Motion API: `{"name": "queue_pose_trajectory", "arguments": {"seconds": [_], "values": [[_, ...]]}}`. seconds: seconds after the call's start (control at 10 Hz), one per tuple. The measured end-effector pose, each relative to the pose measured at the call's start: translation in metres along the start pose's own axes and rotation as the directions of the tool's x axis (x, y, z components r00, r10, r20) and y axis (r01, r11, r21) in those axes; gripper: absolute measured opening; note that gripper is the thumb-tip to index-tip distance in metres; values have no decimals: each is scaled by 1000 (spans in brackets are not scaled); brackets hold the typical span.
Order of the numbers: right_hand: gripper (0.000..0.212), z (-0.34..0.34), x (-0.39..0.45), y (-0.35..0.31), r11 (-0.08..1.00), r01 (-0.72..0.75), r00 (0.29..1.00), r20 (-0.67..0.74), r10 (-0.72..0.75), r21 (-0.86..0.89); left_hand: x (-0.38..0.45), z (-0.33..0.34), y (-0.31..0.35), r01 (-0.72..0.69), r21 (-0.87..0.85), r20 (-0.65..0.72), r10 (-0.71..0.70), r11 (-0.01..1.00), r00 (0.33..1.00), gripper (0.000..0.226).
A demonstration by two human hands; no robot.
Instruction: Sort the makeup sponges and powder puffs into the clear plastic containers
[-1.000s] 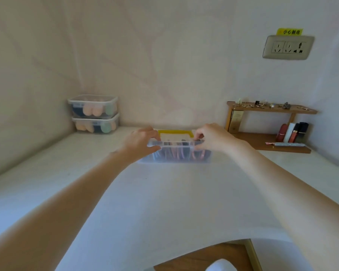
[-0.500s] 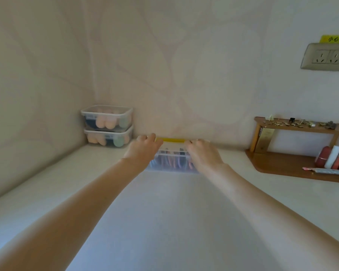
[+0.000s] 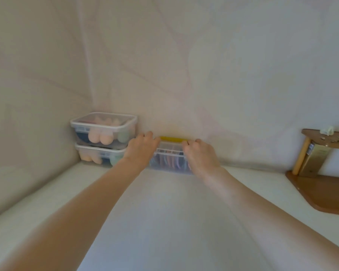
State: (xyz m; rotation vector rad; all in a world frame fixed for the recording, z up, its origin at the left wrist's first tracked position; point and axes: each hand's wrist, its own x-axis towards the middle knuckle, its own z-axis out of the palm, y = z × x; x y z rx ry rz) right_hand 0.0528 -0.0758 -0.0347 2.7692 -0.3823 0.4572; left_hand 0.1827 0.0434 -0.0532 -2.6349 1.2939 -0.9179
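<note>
left hand (image 3: pixel 140 151) and right hand (image 3: pixel 201 155) grip ends of clear puff container (image 3: pixel 169 160), yellow strip behind | stacked sponge boxes (image 3: pixel 104 138) left | no legible writing

Three clear containers (image 3: pixel 170 159), two of them stacked; two hands (image 3: pixel 140 151); one wooden shelf (image 3: pixel 321 192).

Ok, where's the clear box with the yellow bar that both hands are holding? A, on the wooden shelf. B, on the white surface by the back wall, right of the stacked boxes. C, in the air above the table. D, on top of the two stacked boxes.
B: the box sits on the white surface by the wall, right of the stacked boxes, a hand at each end.
</note>
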Motion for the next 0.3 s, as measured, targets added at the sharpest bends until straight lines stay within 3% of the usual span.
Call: {"name": "queue_pose_trajectory", "arguments": {"seconds": [0.2, 0.3], "values": [[39, 4, 4, 3, 999, 22, 999, 30, -23, 33, 3, 13, -1, -37, 29, 12, 37, 999, 999, 52], [41, -8, 6, 18, 991, 45, 993, 102, -58, 126, -7, -5, 11, -19, 73, -82, 25, 997, 996, 48]]}}
